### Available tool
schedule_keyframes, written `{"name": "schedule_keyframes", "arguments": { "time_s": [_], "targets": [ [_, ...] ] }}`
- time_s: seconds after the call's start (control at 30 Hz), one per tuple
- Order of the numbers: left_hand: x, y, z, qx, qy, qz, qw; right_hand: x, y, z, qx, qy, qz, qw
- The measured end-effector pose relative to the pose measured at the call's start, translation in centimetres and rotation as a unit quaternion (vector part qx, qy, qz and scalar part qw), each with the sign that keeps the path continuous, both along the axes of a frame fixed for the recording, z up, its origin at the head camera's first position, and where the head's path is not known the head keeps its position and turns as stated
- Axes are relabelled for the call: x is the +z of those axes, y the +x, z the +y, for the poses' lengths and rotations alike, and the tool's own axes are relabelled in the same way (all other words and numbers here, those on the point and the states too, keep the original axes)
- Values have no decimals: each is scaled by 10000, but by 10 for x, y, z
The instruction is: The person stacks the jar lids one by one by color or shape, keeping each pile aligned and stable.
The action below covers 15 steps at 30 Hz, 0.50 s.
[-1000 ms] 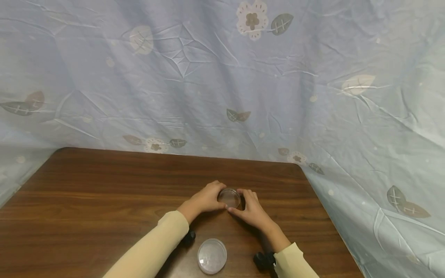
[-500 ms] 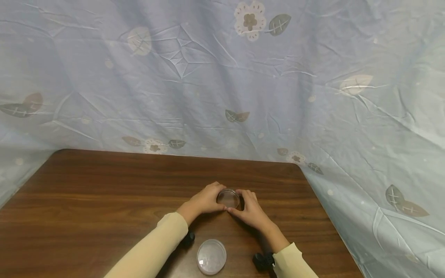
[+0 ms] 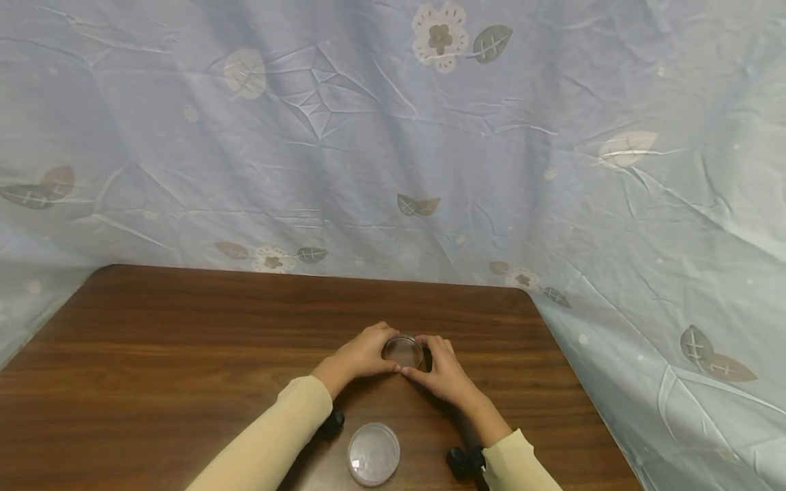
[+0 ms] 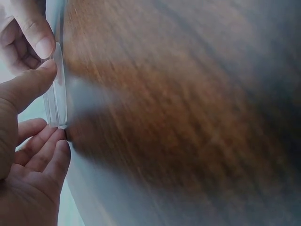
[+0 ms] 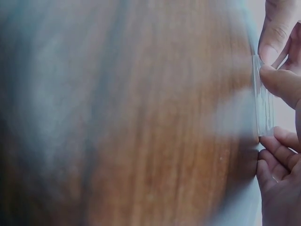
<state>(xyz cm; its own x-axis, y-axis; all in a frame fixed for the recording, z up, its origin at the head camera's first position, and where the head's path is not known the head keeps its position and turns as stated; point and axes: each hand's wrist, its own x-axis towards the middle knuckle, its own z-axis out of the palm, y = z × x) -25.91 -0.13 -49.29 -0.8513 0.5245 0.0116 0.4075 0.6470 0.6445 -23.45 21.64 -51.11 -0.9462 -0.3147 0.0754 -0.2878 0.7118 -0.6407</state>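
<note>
A clear round petri dish [image 3: 404, 352] lies flat at the table's middle right, between both hands. My left hand [image 3: 367, 353] grips its left side, thumb at the near edge and fingers at the far edge. From the right, my right hand [image 3: 445, 372] holds the same dish, its thumb tip meeting the left thumb at the near rim. In the left wrist view the dish [image 4: 60, 96] appears edge-on, with thin stacked rims, close over the tabletop. Nearer the body, between the forearms, sits a second clear petri dish [image 3: 373, 455], untouched.
The brown wood-grain table [image 3: 184, 327] has rounded far corners. Behind it and along the right side hangs a pale blue curtain [image 3: 344, 136] with leaf and flower prints. Black wrist devices [image 3: 464, 462] sit under the sleeves.
Both hands keep their hold on the far dish, and neither dish moves on the table. Only the head view shifts very slightly.
</note>
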Motion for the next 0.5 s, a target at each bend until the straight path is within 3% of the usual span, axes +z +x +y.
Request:
{"name": "schedule_keyframes", "arguments": {
  "time_s": [0.5],
  "targets": [
    [1, 5, -3, 105, 287, 28, 9995, -1, 1, 1, 34, -39, -3, 10000]
  ]
}}
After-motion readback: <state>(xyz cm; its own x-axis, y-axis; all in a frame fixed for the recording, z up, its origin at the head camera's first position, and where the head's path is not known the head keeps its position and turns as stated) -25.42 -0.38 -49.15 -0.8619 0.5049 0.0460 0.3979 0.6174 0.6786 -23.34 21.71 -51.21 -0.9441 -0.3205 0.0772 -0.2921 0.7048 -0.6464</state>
